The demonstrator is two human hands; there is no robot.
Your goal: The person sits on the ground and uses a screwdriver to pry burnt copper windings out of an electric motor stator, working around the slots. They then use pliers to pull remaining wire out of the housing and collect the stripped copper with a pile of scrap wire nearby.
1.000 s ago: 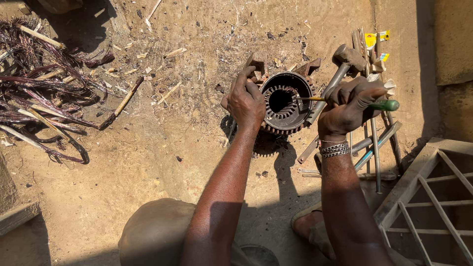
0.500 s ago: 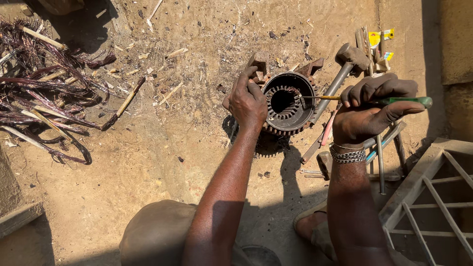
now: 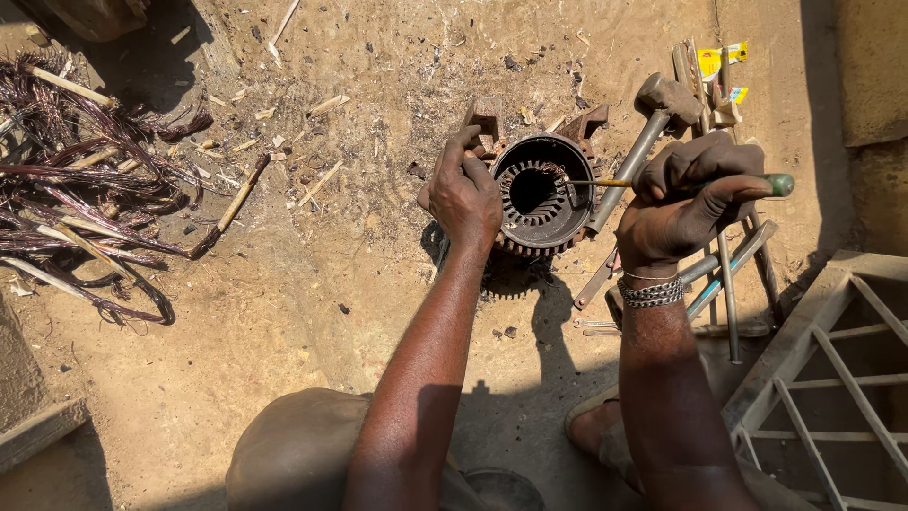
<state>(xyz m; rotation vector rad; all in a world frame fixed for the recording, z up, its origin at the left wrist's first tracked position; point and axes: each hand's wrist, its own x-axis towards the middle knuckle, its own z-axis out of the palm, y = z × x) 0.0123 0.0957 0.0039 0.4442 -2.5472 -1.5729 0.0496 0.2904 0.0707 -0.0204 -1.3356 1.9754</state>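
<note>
Holding the motor stator (image 3: 537,197) steady on its edge on the dirt floor (image 3: 312,284), my left hand (image 3: 465,194) is wrapped tight on its left rim. My right hand (image 3: 689,201) is closed on a green-handled screwdriver (image 3: 662,182), shaft level, tip poked into the stator bore at the right side. The stator sits centre frame, just beside a hammer (image 3: 653,123) and a scatter of metal rods and tools (image 3: 728,274) to its right. The visible slots look mostly bare, only a little wire shows near the tip, so I judge the stripping nearly done; the far-side slots are hidden, can't tell. A heap of pulled copper winding wire (image 3: 85,208) lies well apart at the left. A metal frame (image 3: 832,369) is at lower right, and my foot in a sandal (image 3: 596,426) is near it.
</note>
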